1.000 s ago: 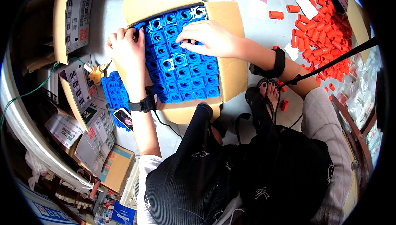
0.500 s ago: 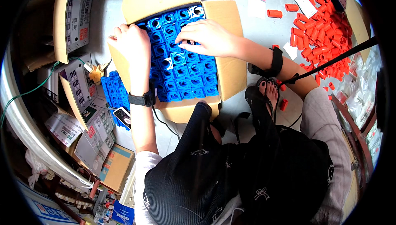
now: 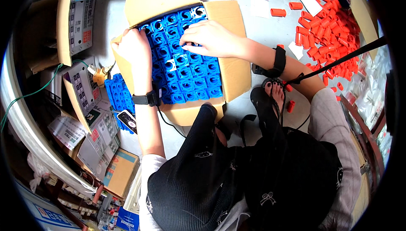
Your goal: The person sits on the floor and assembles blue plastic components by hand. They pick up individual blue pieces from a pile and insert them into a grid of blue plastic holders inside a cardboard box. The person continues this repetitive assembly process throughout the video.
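Note:
An open cardboard box (image 3: 234, 57) on the floor holds rows of blue square plastic pieces (image 3: 186, 73) with round openings. My left hand (image 3: 136, 47) is at the box's far left side, fingers curled down at the edge of the rows; whatever its fingertips grip is hidden. My right hand (image 3: 209, 39) lies low over the middle-right of the rows, palm down. Its fingers are bent, with the thumb close under them, touching the blue pieces; what lies between them cannot be made out. A piece with white on it (image 3: 170, 65) sits among the blue ones.
Many red plastic tubes (image 3: 325, 36) are heaped at the far right, with a few strays. More blue pieces (image 3: 120, 91) and a phone-like object (image 3: 127, 120) lie left of the box. Cartons (image 3: 80, 23) line the left side. My foot (image 3: 275, 95) stands right of the box.
My left hand has shifted from the box's left flap in toward the far-left corner of the blue rows, fingers now lower. My right hand stays nearly in place.

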`<state>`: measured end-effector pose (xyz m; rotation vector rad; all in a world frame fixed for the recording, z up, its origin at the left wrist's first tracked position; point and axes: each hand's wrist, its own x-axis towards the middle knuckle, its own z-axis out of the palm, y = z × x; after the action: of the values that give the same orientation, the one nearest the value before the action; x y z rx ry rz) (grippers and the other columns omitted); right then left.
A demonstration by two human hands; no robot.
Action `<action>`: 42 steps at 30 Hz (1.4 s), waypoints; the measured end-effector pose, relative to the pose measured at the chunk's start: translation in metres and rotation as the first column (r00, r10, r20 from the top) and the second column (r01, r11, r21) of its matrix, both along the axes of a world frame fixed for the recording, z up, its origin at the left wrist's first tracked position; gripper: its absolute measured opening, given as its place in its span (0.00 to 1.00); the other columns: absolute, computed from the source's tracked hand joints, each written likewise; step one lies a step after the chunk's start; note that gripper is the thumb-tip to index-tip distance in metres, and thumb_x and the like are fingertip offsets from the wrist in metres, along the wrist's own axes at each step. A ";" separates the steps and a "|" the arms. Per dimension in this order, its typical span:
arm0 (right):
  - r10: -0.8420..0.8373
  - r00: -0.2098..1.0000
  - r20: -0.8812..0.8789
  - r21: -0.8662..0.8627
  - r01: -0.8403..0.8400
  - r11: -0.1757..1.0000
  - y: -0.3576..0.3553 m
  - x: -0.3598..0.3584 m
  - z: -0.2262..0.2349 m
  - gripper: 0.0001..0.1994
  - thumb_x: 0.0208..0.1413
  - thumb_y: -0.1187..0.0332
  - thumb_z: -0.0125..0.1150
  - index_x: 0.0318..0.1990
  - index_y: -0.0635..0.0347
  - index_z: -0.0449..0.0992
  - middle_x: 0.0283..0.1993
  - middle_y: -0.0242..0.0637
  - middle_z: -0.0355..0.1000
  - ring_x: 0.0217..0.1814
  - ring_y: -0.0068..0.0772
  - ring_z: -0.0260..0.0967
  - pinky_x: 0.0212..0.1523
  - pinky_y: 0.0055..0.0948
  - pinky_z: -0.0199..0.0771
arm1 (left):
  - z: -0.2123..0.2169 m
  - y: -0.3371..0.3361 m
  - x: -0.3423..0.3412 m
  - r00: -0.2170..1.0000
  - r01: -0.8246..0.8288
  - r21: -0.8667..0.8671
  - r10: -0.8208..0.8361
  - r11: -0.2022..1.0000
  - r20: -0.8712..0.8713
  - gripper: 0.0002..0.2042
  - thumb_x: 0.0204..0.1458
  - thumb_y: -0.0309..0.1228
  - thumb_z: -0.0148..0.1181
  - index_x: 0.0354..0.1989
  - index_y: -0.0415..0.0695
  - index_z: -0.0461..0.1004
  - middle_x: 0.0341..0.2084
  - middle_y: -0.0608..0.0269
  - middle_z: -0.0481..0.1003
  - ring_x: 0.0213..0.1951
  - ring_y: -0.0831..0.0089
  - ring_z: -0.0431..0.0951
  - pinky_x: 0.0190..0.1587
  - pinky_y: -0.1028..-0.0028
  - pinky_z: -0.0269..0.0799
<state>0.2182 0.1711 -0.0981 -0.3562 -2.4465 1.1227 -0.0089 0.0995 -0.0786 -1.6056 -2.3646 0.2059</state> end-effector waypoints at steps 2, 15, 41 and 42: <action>0.009 1.000 -0.019 0.019 -0.008 1.000 -0.003 -0.003 0.000 0.08 0.56 0.62 0.57 0.34 0.57 0.77 0.33 0.35 0.75 0.41 0.37 0.73 0.43 0.36 0.74 | 0.000 -0.010 -0.005 0.999 -0.011 0.089 0.008 0.996 0.036 0.14 0.48 0.44 0.65 0.21 0.47 0.78 0.22 0.62 0.78 0.26 0.63 0.78 0.39 0.61 0.63; -0.054 0.998 -0.024 0.183 0.058 0.981 -0.006 -0.007 -0.010 0.09 0.56 0.62 0.57 0.32 0.57 0.76 0.31 0.33 0.73 0.40 0.34 0.72 0.42 0.34 0.73 | 0.011 -0.010 -0.018 0.922 -0.108 0.296 -0.016 0.949 0.386 0.18 0.43 0.40 0.73 0.28 0.43 0.70 0.21 0.64 0.71 0.26 0.65 0.72 0.33 0.66 0.65; -0.137 0.971 -0.194 0.140 0.165 0.976 -0.008 -0.016 0.002 0.05 0.51 0.68 0.63 0.28 0.60 0.78 0.26 0.39 0.74 0.28 0.38 0.73 0.29 0.33 0.71 | -0.024 -0.066 0.027 0.807 0.282 0.218 -0.354 0.934 0.473 0.33 0.57 0.41 0.56 0.69 0.41 0.54 0.70 0.46 0.49 0.71 0.50 0.47 0.71 0.55 0.40; -0.151 0.978 -0.145 0.121 0.169 0.978 -0.008 -0.013 0.007 0.05 0.49 0.67 0.64 0.27 0.58 0.79 0.25 0.40 0.74 0.29 0.41 0.72 0.30 0.36 0.71 | -0.017 -0.063 0.032 0.802 0.247 0.172 -0.300 0.954 0.516 0.34 0.55 0.38 0.58 0.68 0.36 0.53 0.70 0.43 0.47 0.71 0.46 0.45 0.72 0.55 0.38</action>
<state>0.2048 0.1632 -0.0913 -0.4139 -2.3133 0.8829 0.0234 0.0369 -0.0956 -2.1494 -2.4088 -0.4800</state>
